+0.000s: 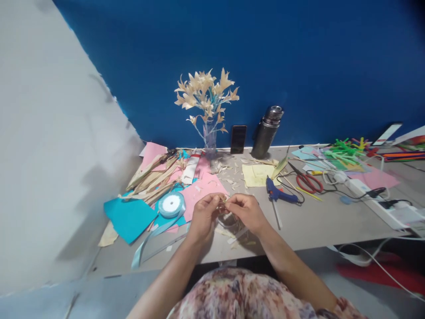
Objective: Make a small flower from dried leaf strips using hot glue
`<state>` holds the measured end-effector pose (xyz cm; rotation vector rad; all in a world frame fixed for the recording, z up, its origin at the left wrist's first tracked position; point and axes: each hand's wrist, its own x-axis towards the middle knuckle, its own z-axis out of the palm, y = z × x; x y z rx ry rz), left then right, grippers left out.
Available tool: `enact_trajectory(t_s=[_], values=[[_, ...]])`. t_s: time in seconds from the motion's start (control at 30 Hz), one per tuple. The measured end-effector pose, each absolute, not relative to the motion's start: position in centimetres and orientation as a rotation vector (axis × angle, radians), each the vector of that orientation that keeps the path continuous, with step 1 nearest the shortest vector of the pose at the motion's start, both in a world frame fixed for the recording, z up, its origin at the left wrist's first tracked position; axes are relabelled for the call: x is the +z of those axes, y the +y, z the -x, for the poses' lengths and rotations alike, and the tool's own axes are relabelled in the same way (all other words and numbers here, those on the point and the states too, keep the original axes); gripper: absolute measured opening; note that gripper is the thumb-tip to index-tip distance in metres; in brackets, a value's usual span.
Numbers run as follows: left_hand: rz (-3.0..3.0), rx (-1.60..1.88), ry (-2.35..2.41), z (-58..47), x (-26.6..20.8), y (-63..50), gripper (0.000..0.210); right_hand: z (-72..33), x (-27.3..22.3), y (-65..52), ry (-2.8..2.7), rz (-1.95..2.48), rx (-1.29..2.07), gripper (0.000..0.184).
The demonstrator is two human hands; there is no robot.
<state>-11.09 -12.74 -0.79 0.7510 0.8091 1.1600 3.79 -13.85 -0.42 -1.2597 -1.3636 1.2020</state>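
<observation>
My left hand (210, 212) and my right hand (245, 210) meet over the front middle of the table, fingertips pinched close together. Between them is something small and pale that I cannot make out, mostly covered by the fingers. Beneath lie pale scraps (232, 237). To the left of my left hand, a roll of light blue ribbon (179, 206) rests on pink paper (202, 190) and teal paper (131, 217). Right of my right hand lies a blue hot glue gun (282, 195), next to red-handled scissors (309, 183).
Dried husks (149, 177) are heaped at left. Along the wall stand a vase (210, 135) of cream flowers (202, 91), a phone (238, 139) and a thermos (266, 133). Yellow paper (255, 175) lies mid-table. Rightward are green pipe cleaners (345, 153) and a power strip (375, 204) with cables.
</observation>
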Motion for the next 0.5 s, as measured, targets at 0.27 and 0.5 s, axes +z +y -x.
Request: enact_trajectory(t_s=[0.27, 0.5], values=[[-1.052, 1.110, 0.978, 9.7, -0.8, -12.5, 0.015, -5.3, 0.0, -14.2, -1.381, 1.281, 1.165, 0.014], [-1.061, 1.106, 0.979, 8.9, -1.1, -12.6, 0.018, -5.7, -0.6, -14.3, -1.350, 1.275, 1.136, 0.013]])
